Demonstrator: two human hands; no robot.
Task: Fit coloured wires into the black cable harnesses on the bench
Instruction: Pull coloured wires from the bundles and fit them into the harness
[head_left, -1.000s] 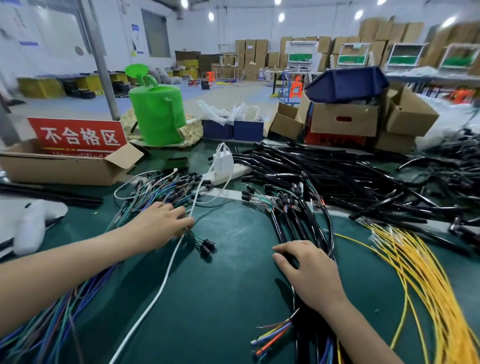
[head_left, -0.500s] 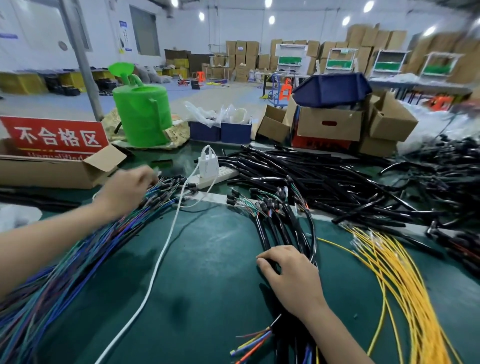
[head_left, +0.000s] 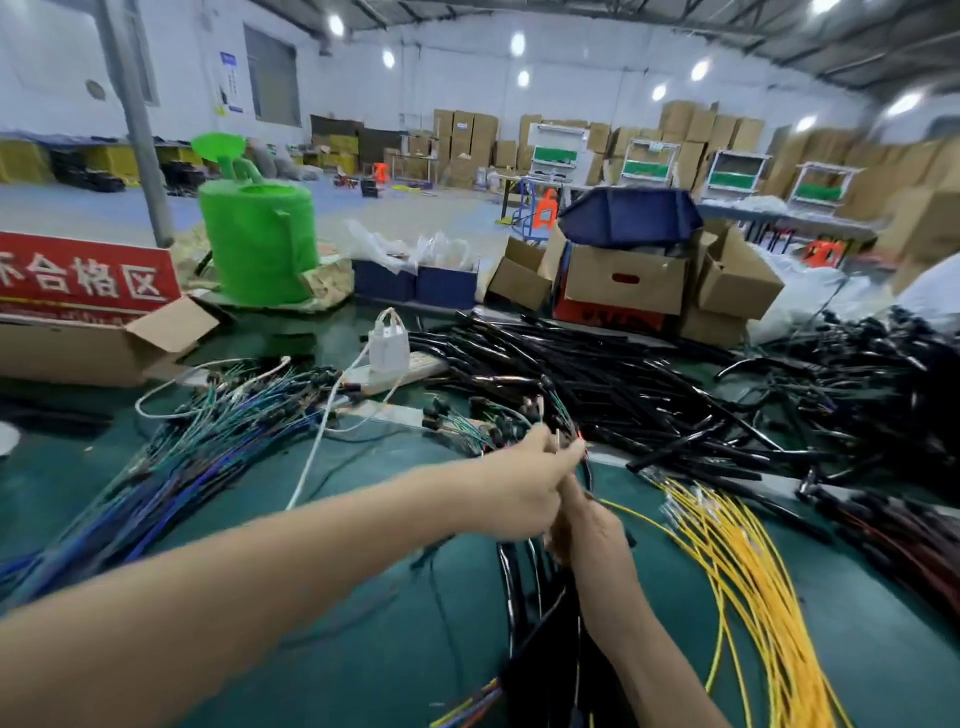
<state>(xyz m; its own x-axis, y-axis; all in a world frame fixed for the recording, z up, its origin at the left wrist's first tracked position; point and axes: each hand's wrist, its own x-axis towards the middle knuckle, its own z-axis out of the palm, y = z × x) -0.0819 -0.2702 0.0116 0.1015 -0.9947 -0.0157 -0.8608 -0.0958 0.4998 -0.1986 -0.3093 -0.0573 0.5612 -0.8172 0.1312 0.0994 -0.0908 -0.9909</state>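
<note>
We are working both hands at a spot nearer to us than the white charger (head_left: 388, 347) and off to its right. Our left hand (head_left: 524, 488) is reaching across and pinching thin wire ends (head_left: 557, 445) between thumb and fingertips in a narrow grip. Motion blur is hiding their colours.

Our right hand (head_left: 589, 530) is sitting nearer to us again and is touching the left. Its fingers are curling round a bundle of black cable harnesses (head_left: 522, 597), though the left hand is covering part of them. That bundle is running from the charger's right side down toward us, with coloured wire tips (head_left: 467, 709) poking out at its near end.

More coloured wires (head_left: 208, 457), blue and green, are lying left of the charger and nearer to us. Yellow wires (head_left: 737, 561) are fanning out far to the charger's right. A loose pile of black tubing (head_left: 623, 395) is sprawling directly right of the charger.

A white cable (head_left: 311, 457) is trailing from the charger toward us over the green bench mat (head_left: 363, 649). Behind the charger and to its left, a green watering can (head_left: 260, 244) is standing, with a red sign (head_left: 83, 280) further left.
</note>
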